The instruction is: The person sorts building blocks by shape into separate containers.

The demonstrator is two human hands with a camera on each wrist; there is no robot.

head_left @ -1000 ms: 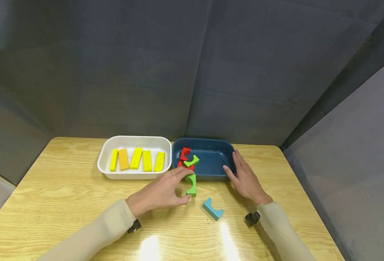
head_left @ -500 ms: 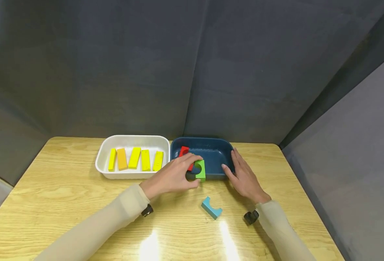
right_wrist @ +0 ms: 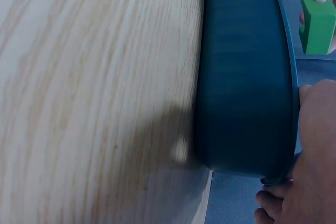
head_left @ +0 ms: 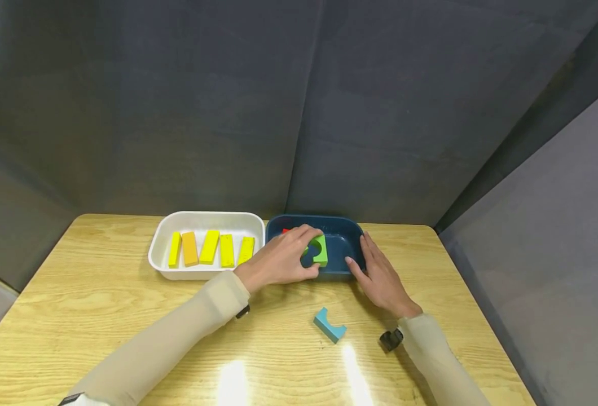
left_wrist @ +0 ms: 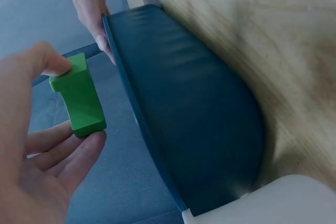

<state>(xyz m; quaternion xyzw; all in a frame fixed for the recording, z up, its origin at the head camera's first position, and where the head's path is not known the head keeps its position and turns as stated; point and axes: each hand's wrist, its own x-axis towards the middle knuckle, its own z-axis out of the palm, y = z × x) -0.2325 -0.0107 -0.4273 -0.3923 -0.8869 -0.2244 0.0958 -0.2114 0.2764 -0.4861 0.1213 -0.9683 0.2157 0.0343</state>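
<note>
My left hand (head_left: 281,256) pinches a green arch-shaped block (head_left: 322,248) between thumb and fingers, over the dark blue tray (head_left: 347,223). In the left wrist view the green block (left_wrist: 86,100) stands above the rim level of the tray (left_wrist: 173,103). With fingers fairly straight, my right hand (head_left: 385,285) rests against the tray's right end, thumb at the front rim. A bit of red block (head_left: 285,230) shows in the tray behind the left hand, which hides the rest. On the table in front lies a light blue arch block (head_left: 330,325).
Left of the blue tray, right up against it, stands a white tray (head_left: 202,274) with several yellow blocks (head_left: 209,247) and an orange-yellow block (head_left: 189,248). A dark grey curtain (head_left: 218,113) hangs behind the wooden table (head_left: 101,304).
My left hand has carried the green block from the table in front of the blue tray forward and right, over the tray. The right hand has stayed at the tray's right end.
</note>
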